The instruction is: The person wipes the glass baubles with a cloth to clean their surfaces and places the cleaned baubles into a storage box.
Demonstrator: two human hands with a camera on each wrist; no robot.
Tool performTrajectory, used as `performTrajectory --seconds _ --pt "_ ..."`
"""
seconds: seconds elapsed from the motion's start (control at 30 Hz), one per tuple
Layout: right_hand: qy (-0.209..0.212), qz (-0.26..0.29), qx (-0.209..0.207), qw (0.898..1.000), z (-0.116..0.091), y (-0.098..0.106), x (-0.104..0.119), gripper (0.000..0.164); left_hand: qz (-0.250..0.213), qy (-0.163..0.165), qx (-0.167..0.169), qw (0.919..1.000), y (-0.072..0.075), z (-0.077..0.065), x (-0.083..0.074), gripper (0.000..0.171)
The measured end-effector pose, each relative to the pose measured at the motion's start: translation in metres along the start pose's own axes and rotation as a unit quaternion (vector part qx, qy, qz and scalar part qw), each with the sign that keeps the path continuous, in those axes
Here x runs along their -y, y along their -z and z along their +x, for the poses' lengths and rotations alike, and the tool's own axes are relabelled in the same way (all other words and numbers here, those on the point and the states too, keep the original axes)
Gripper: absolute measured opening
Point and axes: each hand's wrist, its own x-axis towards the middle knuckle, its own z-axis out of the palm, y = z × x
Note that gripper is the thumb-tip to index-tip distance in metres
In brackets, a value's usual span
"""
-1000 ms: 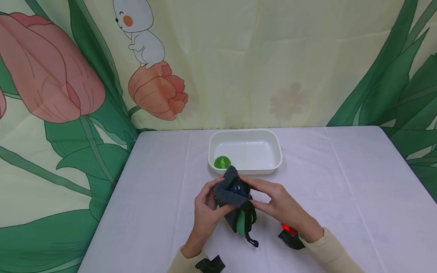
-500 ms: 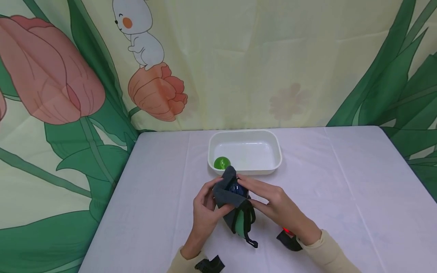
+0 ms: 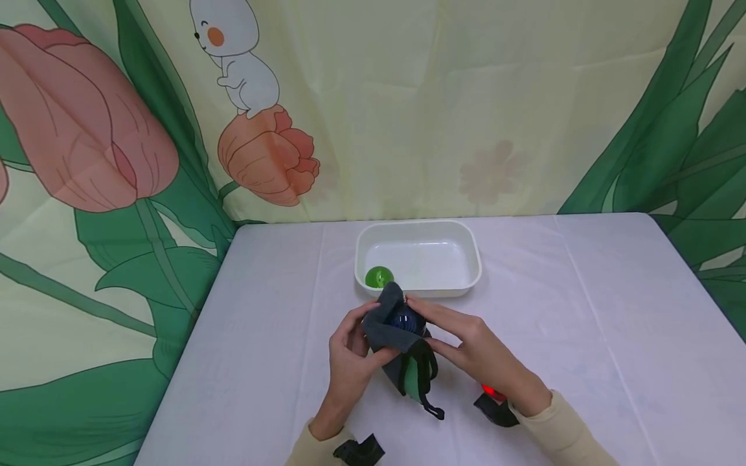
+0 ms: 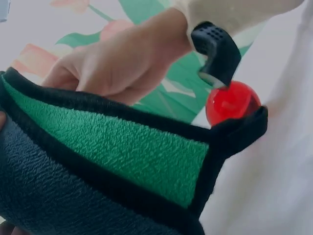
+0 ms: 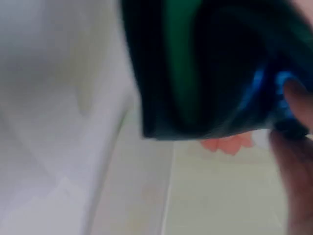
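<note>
Close in front of the tray, my left hand point(image 3: 352, 369) grips a folded cloth point(image 3: 381, 333), dark blue-grey on one face and green on the other. Black trim and a small hanging loop edge it; the green face point(image 4: 127, 142) fills much of the left wrist view. Within its fold sits a shiny dark blue ball point(image 3: 406, 319), its lower part hidden. My right hand point(image 3: 478, 340) holds this ball from the right, fingertips on its far side and thumb low by the cloth's edge. The right wrist view is blurred, with the cloth over the blue ball point(image 5: 282, 93).
A white tray point(image 3: 437, 259) stands at the table's back, a green ball point(image 3: 379, 277) in its near left corner. Under my right wrist lies a red ball point(image 4: 230, 104), mostly hidden in the head view. Both wrists carry black cameras point(image 3: 497, 411). A printed curtain hangs behind the white-covered table.
Both hands keep their hold on the cloth and ball. The right hand's fingertips have shifted slightly on the ball, and the cloth's loop has swung a little to the right.
</note>
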Motion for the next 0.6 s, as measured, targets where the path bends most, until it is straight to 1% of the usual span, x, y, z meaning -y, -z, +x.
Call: performTrajectory --seconds 0.07,0.13,0.2,0.27,0.3,0.37,0.4,0.43,0.53,0.6 --pt "0.035 -0.046 -0.008 0.998 -0.0015 -0.0009 -0.002 0.068 -0.006 0.004 0.003 1.0 0.0001 0.0005 -0.0005 0.062" --pt "0.084 -0.079 -0.025 0.993 -0.0019 -0.0021 -0.0041 0.054 -0.003 0.001 0.008 1.0 0.0006 0.001 -0.0012 0.061" --pt "0.125 -0.094 -0.042 0.987 -0.0018 -0.0034 -0.0058 0.045 0.0 -0.006 0.013 0.9999 0.001 0.0017 -0.0017 0.06" --pt "0.157 -0.101 -0.059 0.981 -0.001 -0.0044 -0.0069 0.042 0.002 -0.014 0.017 0.9998 0.0015 0.0021 -0.0018 0.06" --pt "0.166 -0.101 -0.063 0.979 -0.0006 -0.0048 -0.0071 0.041 0.002 -0.017 0.019 0.9997 0.0018 0.0022 -0.0016 0.06" --pt "0.163 -0.098 -0.061 0.98 -0.0007 -0.0051 -0.0066 0.04 0.001 -0.022 0.023 0.9995 0.0022 0.0022 -0.0014 0.06" --pt "0.155 -0.095 -0.058 0.982 -0.001 -0.005 -0.0059 0.041 0.001 -0.024 0.025 0.9994 0.0024 0.0019 -0.0013 0.06" --pt "0.14 -0.089 -0.053 0.985 -0.0017 -0.005 -0.005 0.045 0.002 -0.027 0.027 0.9993 0.0026 0.0015 -0.0013 0.06" --pt "0.077 -0.061 -0.037 0.995 -0.0033 -0.0054 -0.0018 0.071 0.007 -0.04 0.033 0.9986 0.003 0.0004 -0.0015 0.06" --pt "0.031 -0.034 -0.031 0.998 -0.0041 -0.0059 0.0005 0.086 0.011 -0.046 0.036 0.9982 0.0032 -0.0004 -0.0016 0.059"
